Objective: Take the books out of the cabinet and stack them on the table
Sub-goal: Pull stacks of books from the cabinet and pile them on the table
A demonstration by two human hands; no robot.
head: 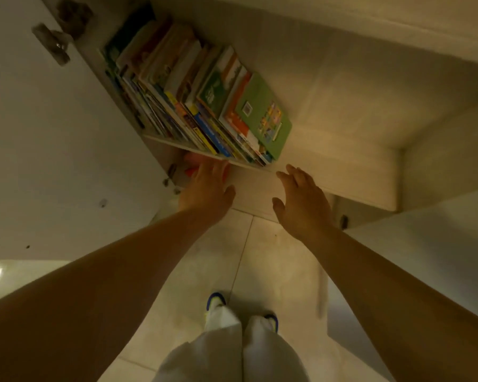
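Observation:
A row of several colourful books (193, 100) leans on a white cabinet shelf (301, 150), packed toward its left side. A green book (265, 114) is the rightmost one. My left hand (207, 188) reaches out just below the shelf's front edge, fingers straight, holding nothing. My right hand (301, 199) is stretched forward in front of the shelf, a little right of the books, fingers relaxed and empty. Neither hand touches a book.
The open cabinet door (53, 161) with its hinges stands at the left. Something orange (191, 164) lies under the shelf, behind my left fingers. The right part of the shelf is bare. Below are a tiled floor (260, 271) and my feet; a white surface (425, 257) at right.

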